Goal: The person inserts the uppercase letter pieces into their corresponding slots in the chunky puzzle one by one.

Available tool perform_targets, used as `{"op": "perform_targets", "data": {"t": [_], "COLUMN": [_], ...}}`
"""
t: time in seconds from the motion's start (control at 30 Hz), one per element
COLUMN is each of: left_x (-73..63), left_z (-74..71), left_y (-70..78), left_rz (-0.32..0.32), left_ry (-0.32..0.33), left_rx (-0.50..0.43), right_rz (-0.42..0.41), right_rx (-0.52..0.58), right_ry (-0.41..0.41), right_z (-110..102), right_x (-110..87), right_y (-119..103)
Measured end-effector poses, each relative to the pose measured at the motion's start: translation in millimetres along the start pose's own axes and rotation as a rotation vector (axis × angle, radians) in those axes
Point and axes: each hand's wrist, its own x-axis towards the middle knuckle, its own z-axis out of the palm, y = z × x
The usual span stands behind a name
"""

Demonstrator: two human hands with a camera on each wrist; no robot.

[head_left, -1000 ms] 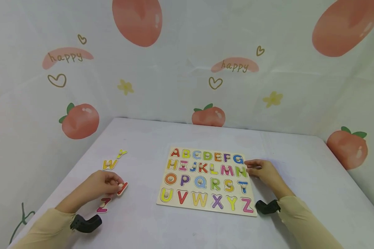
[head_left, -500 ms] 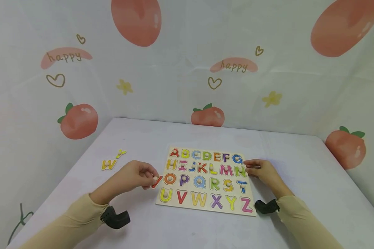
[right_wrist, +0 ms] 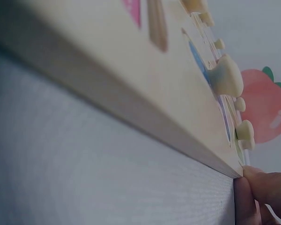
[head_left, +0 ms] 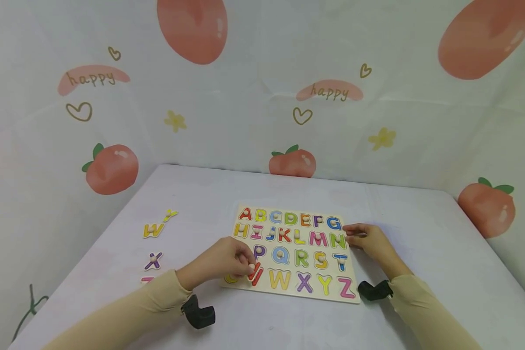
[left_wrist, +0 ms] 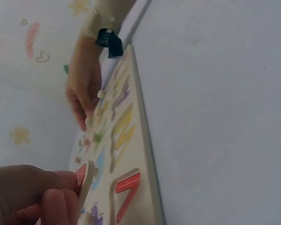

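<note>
My left hand [head_left: 220, 260] pinches a red wooden letter V [left_wrist: 85, 180] just over the bottom row of the alphabet puzzle board [head_left: 262, 288]. The piece overlaps the red V-shaped recess [left_wrist: 128, 190] in the head view; in the left wrist view it is tilted and above the board. At the board's right edge, by G and N, my right hand [head_left: 369, 240] grips the edge between thumb [right_wrist: 267, 185] and fingers. Knobbed letters fill the upper rows. The W recess [head_left: 280, 279], X recess [head_left: 305, 283], Y recess [head_left: 325, 285] and Z recess [head_left: 346, 287] hold no pieces.
Left of the board lie a yellow Y [head_left: 170, 215], an orange-yellow W [head_left: 153, 230] and a purple X [head_left: 153, 261]. A pink Z [head_left: 148, 279] is mostly hidden by my left sleeve. A patterned cloth wall stands behind the white table [head_left: 262, 330].
My left hand has carried the red V rightward from the loose letters to over the board's bottom row. X has come into sight. The right hand and board stay put.
</note>
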Motion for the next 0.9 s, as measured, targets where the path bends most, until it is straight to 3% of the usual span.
{"op": "perform_targets", "data": {"t": [0.4,0.9], "left_x": [4.4,5.0], "left_z": [12.3,13.6], "left_y": [-4.4,-3.7], "left_rz": [0.042,0.056], "left_ry": [0.009,-0.019], "left_rx": [0.068,0.094], "right_rz": [-0.003,-0.027], "right_rx": [-0.009,0.001], "right_ry": [0.002,-0.004], "right_z": [0,-1], "right_x": [-0.2,-0.6], "right_y": [2,2]}}
